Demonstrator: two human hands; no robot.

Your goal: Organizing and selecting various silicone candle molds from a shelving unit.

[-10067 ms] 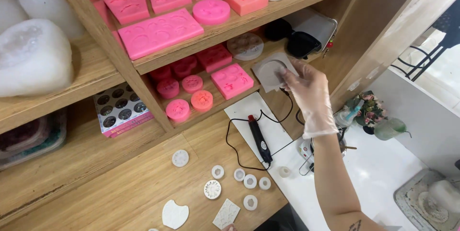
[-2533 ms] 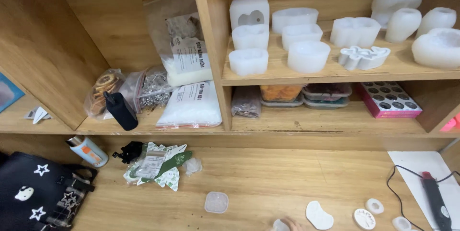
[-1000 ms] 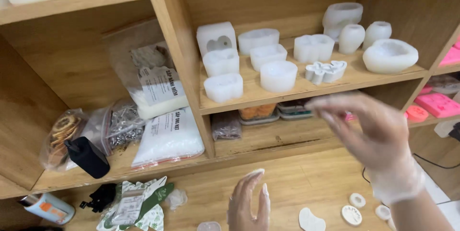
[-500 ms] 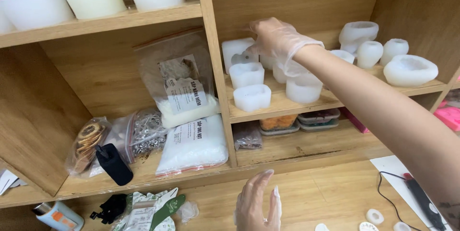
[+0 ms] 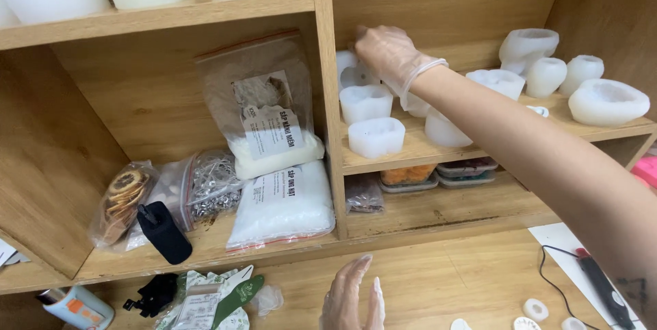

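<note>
Head view: the right hand (image 5: 388,54), in a thin glove, reaches to the back mould (image 5: 350,71) on the shelf (image 5: 410,154); its fingers curl on it. The left hand (image 5: 352,297) waits low, fingers flat together. The arm could bump the front moulds (image 5: 375,136) off.

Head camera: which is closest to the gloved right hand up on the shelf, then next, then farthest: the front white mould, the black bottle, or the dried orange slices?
From the right hand:
1. Front white mould, just below it, same shelf.
2. Black bottle, lower left compartment.
3. Dried orange slices, bagged, farther left.
</note>
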